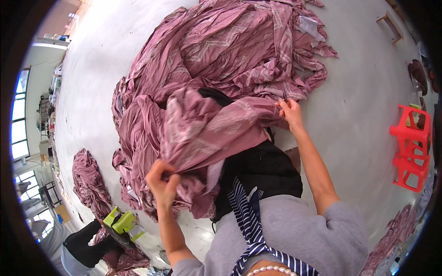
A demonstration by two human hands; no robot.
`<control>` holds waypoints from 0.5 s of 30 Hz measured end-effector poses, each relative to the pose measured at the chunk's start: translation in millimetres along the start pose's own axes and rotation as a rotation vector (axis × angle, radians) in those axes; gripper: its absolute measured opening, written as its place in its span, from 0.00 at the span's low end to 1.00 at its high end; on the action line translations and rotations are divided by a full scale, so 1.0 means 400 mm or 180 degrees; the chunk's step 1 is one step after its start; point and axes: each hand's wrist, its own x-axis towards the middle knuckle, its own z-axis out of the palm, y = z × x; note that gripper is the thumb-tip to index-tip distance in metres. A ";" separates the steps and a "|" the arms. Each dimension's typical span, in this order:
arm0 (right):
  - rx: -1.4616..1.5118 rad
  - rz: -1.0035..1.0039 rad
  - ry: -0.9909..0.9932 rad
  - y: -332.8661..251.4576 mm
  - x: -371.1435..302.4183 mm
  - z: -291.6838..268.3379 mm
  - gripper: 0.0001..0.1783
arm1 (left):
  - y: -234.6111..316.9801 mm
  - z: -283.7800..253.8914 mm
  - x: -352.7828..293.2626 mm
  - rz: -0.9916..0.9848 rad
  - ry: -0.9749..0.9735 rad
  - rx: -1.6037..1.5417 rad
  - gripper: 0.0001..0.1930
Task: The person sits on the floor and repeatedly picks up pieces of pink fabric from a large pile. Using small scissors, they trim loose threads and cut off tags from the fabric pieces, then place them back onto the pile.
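A length of dusty-pink cloth with a pale zigzag pattern point(216, 131) lies stretched across my lap, over black trousers point(260, 172). My left hand point(163, 181) pinches its near left edge, fingers closed. At the right end, my right hand point(290, 112) grips the far edge between thumb and fingers. A small dark tip shows by the right fingers; what it belongs to I cannot make out. The cloth runs taut between both hands, partly blurred. Beyond it, a large crumpled heap of the same cloth point(221, 41) spreads over the floor.
A smaller pink cloth heap point(90, 184) lies at left on the pale floor point(363, 92). Red plastic stools point(412, 147) stand at right. At lower left, a person in dark trousers point(83, 244) is beside a lime-green plastic stool point(120, 221). More cloth point(389, 237) lies lower right.
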 end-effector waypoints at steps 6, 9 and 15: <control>0.0745 0.0547 -0.1018 -0.015 -0.031 0.050 0.24 | -0.117 -0.090 -0.086 -0.1053 0.0916 0.0011 0.04; 0.1233 0.0625 -0.1415 -0.042 -0.038 0.088 0.25 | -0.143 -0.073 -0.090 -0.0858 0.0818 0.0769 0.04; 0.1026 0.0330 -0.1421 -0.078 -0.050 0.099 0.22 | -0.047 -0.035 -0.029 0.0223 0.0883 0.1346 0.19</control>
